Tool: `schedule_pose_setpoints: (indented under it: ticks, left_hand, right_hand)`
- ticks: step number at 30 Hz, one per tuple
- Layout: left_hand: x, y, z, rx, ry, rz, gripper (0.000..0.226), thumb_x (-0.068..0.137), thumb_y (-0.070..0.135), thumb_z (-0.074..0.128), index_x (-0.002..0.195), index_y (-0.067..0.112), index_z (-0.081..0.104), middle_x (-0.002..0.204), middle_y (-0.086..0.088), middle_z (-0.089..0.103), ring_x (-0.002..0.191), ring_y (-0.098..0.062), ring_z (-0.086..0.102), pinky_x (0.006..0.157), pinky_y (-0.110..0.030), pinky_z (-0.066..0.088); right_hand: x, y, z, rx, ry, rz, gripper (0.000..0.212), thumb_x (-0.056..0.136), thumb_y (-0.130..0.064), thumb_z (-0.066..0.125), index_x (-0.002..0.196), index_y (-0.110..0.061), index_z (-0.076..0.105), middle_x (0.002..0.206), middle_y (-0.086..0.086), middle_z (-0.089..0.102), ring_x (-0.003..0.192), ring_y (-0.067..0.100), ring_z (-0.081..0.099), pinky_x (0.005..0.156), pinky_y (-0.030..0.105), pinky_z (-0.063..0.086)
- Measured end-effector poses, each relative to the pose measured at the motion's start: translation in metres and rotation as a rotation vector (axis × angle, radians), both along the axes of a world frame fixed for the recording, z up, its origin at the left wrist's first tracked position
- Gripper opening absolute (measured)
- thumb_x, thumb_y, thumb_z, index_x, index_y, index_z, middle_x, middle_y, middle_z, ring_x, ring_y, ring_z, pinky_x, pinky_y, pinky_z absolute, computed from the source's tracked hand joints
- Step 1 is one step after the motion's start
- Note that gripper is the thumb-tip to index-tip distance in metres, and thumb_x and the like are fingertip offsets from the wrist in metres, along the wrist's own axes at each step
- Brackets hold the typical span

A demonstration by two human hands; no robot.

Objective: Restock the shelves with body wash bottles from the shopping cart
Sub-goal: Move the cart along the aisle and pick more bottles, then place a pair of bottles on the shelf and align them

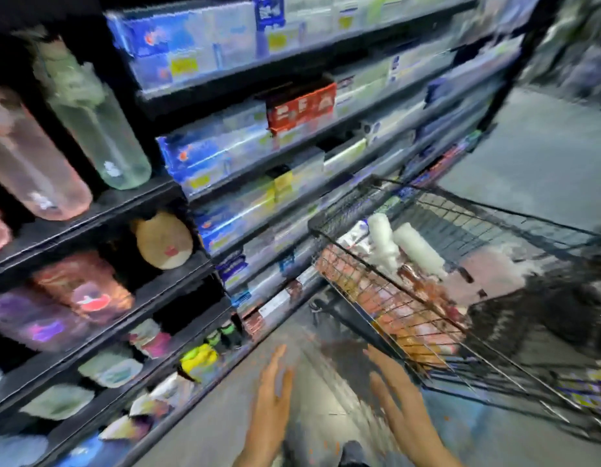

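The view is blurred by motion. A black wire shopping cart (pixel 494 210) stands at the right, with white bottles (pixel 417 247) lying on top of several pink and orange packs inside it. My left hand (pixel 270 396) and my right hand (pixel 398 396) hang low in the middle of the view, both empty with fingers spread, over the grey floor. My right hand is just left of the cart's near corner, apart from it. Dark shelves (pixel 100 210) with a pink bottle (pixel 33 163) and a pale green bottle (pixel 100 129) rise at the left.
Shelves of blue and white boxes (pixel 218 153) and a red box (pixel 301 107) run along the aisle behind the cart. A round plush toy (pixel 162 239) and colourful packs fill the lower left shelves. Grey floor (pixel 545 156) stretches beyond the cart.
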State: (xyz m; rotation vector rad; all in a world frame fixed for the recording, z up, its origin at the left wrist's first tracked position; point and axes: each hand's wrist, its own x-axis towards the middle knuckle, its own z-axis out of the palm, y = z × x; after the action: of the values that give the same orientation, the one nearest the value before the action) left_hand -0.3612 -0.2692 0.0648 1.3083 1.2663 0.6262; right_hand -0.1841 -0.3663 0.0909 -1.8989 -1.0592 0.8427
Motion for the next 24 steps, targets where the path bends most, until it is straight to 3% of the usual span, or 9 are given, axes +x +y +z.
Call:
schedule_pose_setpoints:
  ticks: [2, 3, 5, 9, 12, 15, 19, 22, 24]
  left_hand:
    - [0.042, 0.006, 0.002, 0.026, 0.007, -0.052, 0.037, 0.097, 0.007, 0.048, 0.133, 0.014, 0.049, 0.147, -0.003, 0.042, 0.136, -0.013, 0.036, 0.117, -0.03, 0.025]
    - [0.06, 0.01, 0.005, 0.052, 0.022, -0.084, 0.036, 0.097, 0.009, 0.048, 0.132, 0.016, 0.05, 0.144, 0.0, 0.044, 0.133, -0.009, 0.039, 0.113, -0.019, 0.028]
    - [0.092, 0.021, 0.015, 0.102, 0.046, -0.15, 0.035, 0.097, 0.02, 0.047, 0.132, 0.027, 0.049, 0.137, 0.008, 0.048, 0.123, 0.0, 0.042, 0.096, -0.003, 0.032]
    - [0.144, 0.051, 0.036, 0.148, 0.074, -0.182, 0.036, 0.089, 0.039, 0.043, 0.123, 0.035, 0.054, 0.133, 0.015, 0.049, 0.125, -0.002, 0.042, 0.101, -0.015, 0.025]
    - [0.176, 0.078, 0.036, 0.203, 0.124, -0.201, 0.027, 0.093, 0.024, 0.049, 0.117, 0.023, 0.06, 0.124, 0.001, 0.059, 0.118, -0.013, 0.05, 0.09, -0.005, 0.03]
    - [0.205, 0.111, 0.027, 0.142, 0.106, -0.235, 0.025, 0.096, 0.011, 0.049, 0.117, 0.016, 0.061, 0.123, -0.002, 0.058, 0.116, -0.014, 0.049, 0.085, 0.001, 0.034]
    - [0.244, 0.16, 0.007, 0.106, 0.152, -0.403, 0.033, 0.097, 0.027, 0.046, 0.127, 0.02, 0.057, 0.129, 0.01, 0.054, 0.121, -0.009, 0.047, 0.101, -0.023, 0.034]
    - [0.28, 0.199, -0.001, 0.141, 0.172, -0.495, 0.035, 0.096, 0.027, 0.047, 0.127, 0.016, 0.057, 0.13, 0.003, 0.055, 0.118, -0.012, 0.052, 0.098, -0.02, 0.037]
    - [0.304, 0.222, -0.01, 0.179, 0.177, -0.591, 0.035, 0.096, 0.028, 0.047, 0.128, 0.018, 0.056, 0.13, 0.004, 0.054, 0.11, -0.006, 0.055, 0.088, -0.009, 0.04]
  right_hand:
    - [0.043, -0.01, 0.004, 0.0, 0.007, -0.09, 0.033, 0.096, -0.029, 0.045, 0.128, -0.034, 0.053, 0.136, -0.021, 0.047, 0.124, -0.017, 0.037, 0.102, 0.002, 0.022]
    - [0.063, -0.014, 0.007, 0.001, 0.024, -0.137, 0.033, 0.096, -0.032, 0.043, 0.127, -0.035, 0.054, 0.136, -0.021, 0.047, 0.124, -0.017, 0.037, 0.102, 0.001, 0.019]
    - [0.096, -0.017, 0.01, 0.007, 0.064, -0.221, 0.034, 0.096, -0.032, 0.042, 0.128, -0.034, 0.054, 0.137, -0.017, 0.049, 0.129, -0.006, 0.04, 0.11, 0.013, 0.022]
    - [0.14, -0.005, 0.009, 0.012, 0.136, -0.324, 0.036, 0.097, -0.037, 0.038, 0.13, -0.039, 0.052, 0.139, -0.024, 0.046, 0.129, -0.013, 0.035, 0.104, 0.005, 0.025]
    - [0.161, 0.012, 0.002, -0.008, 0.173, -0.434, 0.037, 0.092, -0.04, 0.043, 0.126, -0.035, 0.058, 0.137, -0.017, 0.051, 0.135, 0.003, 0.037, 0.11, 0.022, 0.028]
    - [0.178, 0.031, -0.007, -0.027, 0.159, -0.521, 0.035, 0.088, -0.041, 0.045, 0.117, -0.034, 0.063, 0.129, -0.014, 0.057, 0.127, 0.005, 0.046, 0.103, 0.019, 0.032]
    - [0.196, 0.054, -0.021, -0.042, 0.132, -0.623, 0.037, 0.092, -0.041, 0.043, 0.12, -0.031, 0.064, 0.128, -0.021, 0.057, 0.118, -0.017, 0.043, 0.093, 0.006, 0.03]
    - [0.206, 0.075, -0.029, -0.086, 0.172, -0.737, 0.039, 0.092, -0.044, 0.041, 0.122, -0.034, 0.062, 0.129, -0.021, 0.055, 0.118, -0.009, 0.045, 0.1, 0.021, 0.035]
    - [0.211, 0.09, -0.037, -0.118, 0.196, -0.812, 0.041, 0.092, -0.044, 0.04, 0.123, -0.031, 0.062, 0.129, -0.017, 0.055, 0.12, 0.0, 0.046, 0.106, 0.032, 0.038]
